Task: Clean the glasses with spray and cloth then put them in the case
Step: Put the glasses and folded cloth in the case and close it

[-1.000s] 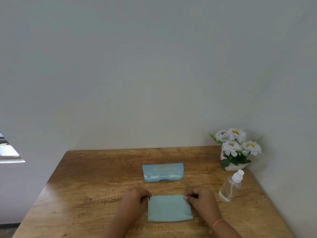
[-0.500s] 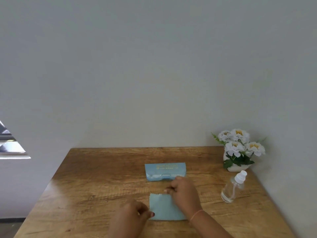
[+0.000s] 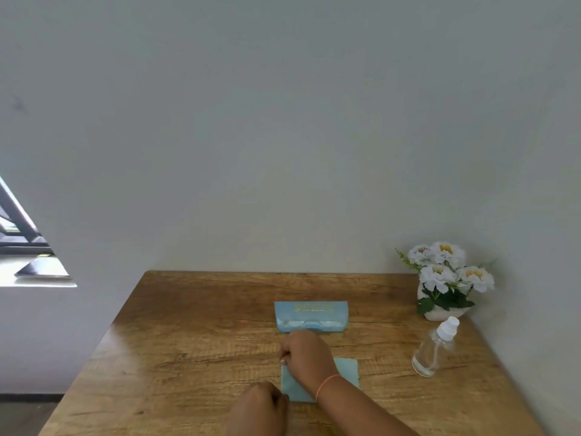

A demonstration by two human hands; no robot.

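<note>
A light blue cloth [image 3: 347,371] lies flat on the wooden table [image 3: 195,341] near its front edge. My right hand [image 3: 306,354] rests over the cloth's far left corner with its fingers pinched on it. My left hand [image 3: 261,404] pinches the cloth's near left corner. Behind the cloth sits a light blue glasses case [image 3: 311,316], shut, with gold lettering on top. A clear spray bottle [image 3: 435,350] with a white cap stands to the right. No glasses are in sight.
A white pot of white flowers [image 3: 446,281] stands in the back right corner against the grey wall. A window [image 3: 22,247] shows at the far left, beyond the table.
My right hand crossed from the cloth's right edge to its far left corner. My left hand slid down to the near left corner. The cloth looks narrower than one second ago.
</note>
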